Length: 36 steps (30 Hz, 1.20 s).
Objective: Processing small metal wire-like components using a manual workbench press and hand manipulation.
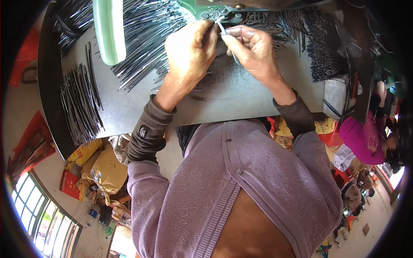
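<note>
A thin, pale metal rod (222,29) runs slantwise between the fingers of my right hand (257,50), which is closed on it. Its lower end sticks out beneath the fingers, and its upper end reaches up to the green machine (195,9) at the table's far side. Just left of the rod, my left hand (189,52) has its thumb and fingers pressed together; whatever they grip is hidden. Both hands are just in front of the machine's metal fittings (221,13). Many long dark metal strips (144,49) lie in a heap left of my left hand.
The grey metal table (215,103) carries another bundle of strips (79,105) at its left edge. Short dark pieces (320,47) are piled at the right, by a clear plastic box (335,96). A pale green curved bar (110,32) overhangs the heap. Another person (365,137) sits at the far right.
</note>
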Motion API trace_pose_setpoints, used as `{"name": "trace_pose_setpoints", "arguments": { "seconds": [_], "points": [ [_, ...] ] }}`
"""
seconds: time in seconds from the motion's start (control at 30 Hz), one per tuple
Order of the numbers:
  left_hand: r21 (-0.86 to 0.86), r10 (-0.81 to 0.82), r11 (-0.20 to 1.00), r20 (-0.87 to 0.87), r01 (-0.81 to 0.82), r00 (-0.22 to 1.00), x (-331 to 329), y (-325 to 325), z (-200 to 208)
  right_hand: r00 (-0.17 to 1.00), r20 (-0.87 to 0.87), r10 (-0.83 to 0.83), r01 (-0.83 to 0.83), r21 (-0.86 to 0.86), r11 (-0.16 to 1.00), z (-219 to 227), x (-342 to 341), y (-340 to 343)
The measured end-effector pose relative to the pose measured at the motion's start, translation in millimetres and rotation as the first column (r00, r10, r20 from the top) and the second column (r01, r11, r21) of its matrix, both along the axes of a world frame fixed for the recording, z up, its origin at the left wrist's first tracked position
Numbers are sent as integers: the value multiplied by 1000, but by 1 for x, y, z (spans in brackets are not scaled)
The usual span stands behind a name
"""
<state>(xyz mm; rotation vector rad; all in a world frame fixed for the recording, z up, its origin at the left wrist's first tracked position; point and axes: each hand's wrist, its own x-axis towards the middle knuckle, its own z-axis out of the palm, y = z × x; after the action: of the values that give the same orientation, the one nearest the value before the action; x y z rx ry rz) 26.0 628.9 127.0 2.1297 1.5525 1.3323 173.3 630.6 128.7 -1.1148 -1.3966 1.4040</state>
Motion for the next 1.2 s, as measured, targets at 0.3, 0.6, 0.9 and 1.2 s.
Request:
{"name": "trace_pose_setpoints", "arguments": {
  "seconds": [0.3,0.6,0.9,1.2],
  "points": [
    [77,-23,997,28,21,999,7,26,-5,997,-73,-39,31,-99,995,5,6,16],
    [110,2,994,-187,19,982,2,26,0,995,-89,-46,38,-90,995,-1,4,17],
    [11,-106,994,-161,109,981,1,16,5,976,-213,-37,-31,-309,951,7,4,17],
    [33,216,976,-285,-216,934,-68,51,25,978,-157,136,-155,-121,980,-2,-5,25]
  ]
}}
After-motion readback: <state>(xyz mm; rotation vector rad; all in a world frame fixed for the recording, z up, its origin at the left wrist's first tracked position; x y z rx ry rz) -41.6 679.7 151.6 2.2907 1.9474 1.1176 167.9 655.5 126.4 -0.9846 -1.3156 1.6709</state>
